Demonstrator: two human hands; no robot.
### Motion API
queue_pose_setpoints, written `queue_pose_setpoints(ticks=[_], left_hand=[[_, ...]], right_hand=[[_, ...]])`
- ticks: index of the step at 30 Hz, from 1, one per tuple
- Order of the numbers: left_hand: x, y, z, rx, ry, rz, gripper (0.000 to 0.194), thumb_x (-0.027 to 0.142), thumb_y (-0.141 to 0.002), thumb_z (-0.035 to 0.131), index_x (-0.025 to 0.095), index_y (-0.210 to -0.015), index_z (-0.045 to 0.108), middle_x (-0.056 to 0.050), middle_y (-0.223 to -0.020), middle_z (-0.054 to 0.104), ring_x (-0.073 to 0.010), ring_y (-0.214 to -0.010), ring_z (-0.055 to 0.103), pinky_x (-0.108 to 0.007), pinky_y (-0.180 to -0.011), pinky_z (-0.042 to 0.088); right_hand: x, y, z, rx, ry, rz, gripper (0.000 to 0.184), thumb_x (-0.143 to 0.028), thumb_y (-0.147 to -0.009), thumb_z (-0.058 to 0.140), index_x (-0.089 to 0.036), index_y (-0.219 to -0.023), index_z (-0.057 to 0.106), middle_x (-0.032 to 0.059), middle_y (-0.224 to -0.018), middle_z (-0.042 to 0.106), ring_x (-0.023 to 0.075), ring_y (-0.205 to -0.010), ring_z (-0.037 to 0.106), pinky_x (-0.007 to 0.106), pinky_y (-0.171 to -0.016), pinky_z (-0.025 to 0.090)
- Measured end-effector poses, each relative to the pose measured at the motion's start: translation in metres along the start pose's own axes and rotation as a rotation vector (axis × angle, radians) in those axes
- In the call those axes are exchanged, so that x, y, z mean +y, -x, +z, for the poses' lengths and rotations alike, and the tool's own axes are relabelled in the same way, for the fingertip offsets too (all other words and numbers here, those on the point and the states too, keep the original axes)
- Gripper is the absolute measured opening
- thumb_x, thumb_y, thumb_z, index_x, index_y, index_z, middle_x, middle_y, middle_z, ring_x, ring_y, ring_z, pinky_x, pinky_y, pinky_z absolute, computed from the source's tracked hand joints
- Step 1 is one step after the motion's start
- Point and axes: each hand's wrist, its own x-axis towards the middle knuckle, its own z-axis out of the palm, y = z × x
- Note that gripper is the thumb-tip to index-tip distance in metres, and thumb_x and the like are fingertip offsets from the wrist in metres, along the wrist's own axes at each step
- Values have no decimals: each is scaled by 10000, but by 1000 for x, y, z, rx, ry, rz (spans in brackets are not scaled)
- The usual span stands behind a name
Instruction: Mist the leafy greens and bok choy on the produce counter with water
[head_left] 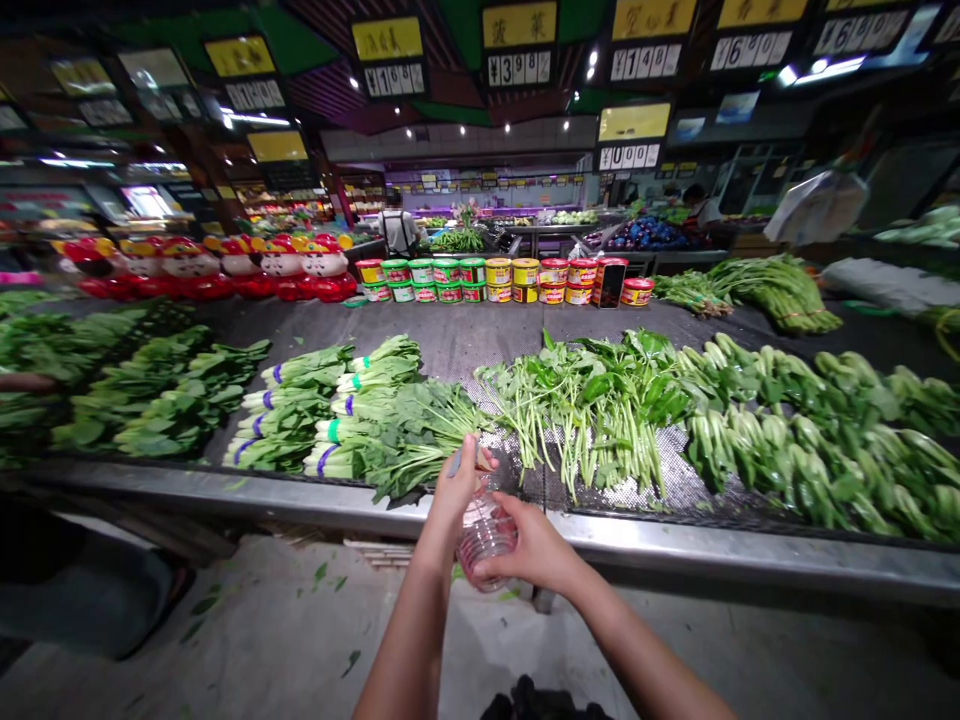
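Observation:
In front of the vegetable stand, a clear ridged plastic bottle (484, 540) is held tilted between my two hands. My right hand (531, 548) wraps round its lower body, thumb and fingers closed on it. At the bottle's upper end is my left hand (461, 490), its fingers curled in and thumb pointing up; a small greyish piece shows beside that thumb, too unclear to name. The bottle's top is hidden by the left hand. Just beyond lie loose leafy greens (424, 430) and, to the right, long-stemmed greens (600, 395).
A metal edge (637, 540) fronts the sloping stand. Tape-bound greens (289, 400) lie left, bok choy (810, 430) right. Behind stand stacked colourful tubs (457, 280), a phone-like dark slab (611, 285) and red figurines (240, 265). Another person's leg (90, 580) shows at lower left.

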Motion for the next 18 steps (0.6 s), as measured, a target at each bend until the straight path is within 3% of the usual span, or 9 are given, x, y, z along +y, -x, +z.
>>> queue_pose_setpoints(ticks=[8, 18], left_hand=[[5, 5, -3, -33, -64, -76, 664, 800, -679, 438, 184, -794, 655, -75, -789, 705, -225, -768, 650, -290, -647, 500], [-9, 5, -7, -87, -180, -63, 601, 768, -654, 509, 181, -559, 598, -23, -458, 582, -162, -439, 543, -258, -465, 407]], right_hand=[[-2, 2, 1, -46, -24, -62, 761, -464, -519, 821, -184, -1181, 569, 79, -1054, 654, 236, -888, 616, 370, -789, 492], [6, 5, 14, -165, -101, -71, 599, -474, -549, 810, -158, -1018, 611, 38, -876, 659, 179, -727, 614, 269, -606, 483]])
